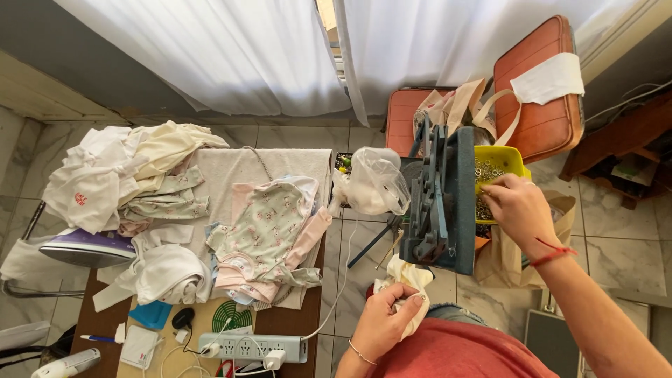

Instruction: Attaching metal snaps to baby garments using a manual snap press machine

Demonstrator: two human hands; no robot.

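The right hand (516, 206) reaches into a yellow tub (498, 162) of small metal rings (486, 172), its fingers (490, 196) curled together down among them, though whether they pinch one is hidden. The tub sits just to the right of a blue-grey hand press (439, 199), upright between the two arms. Below the press, the left hand (386, 323) has its fingers closed around a bunched piece of cream cloth (411, 278), held just above a lap in a red garment (462, 353). Left of the press, a clear plastic bag (374, 180) (knotted, puffed, its contents not readable) rests at the edge of the desk (290, 320). On the desk, over a pale towel (231, 166), lies a stack of small floral baby garments (269, 238) in mint and pink; a looser heap of white and cream clothes (119, 168) is further left, one white piece bearing a small red emblem (80, 199). A purple-soled iron (84, 246) lies at the left edge. Near the front are a white power strip (252, 346), a round green ribbed disc (232, 316), a blue flat packet (150, 313) and a small white card (138, 346). Behind the press stands an orange chair (542, 119) draped with white cloth (549, 78) and a beige tote bag (455, 105).
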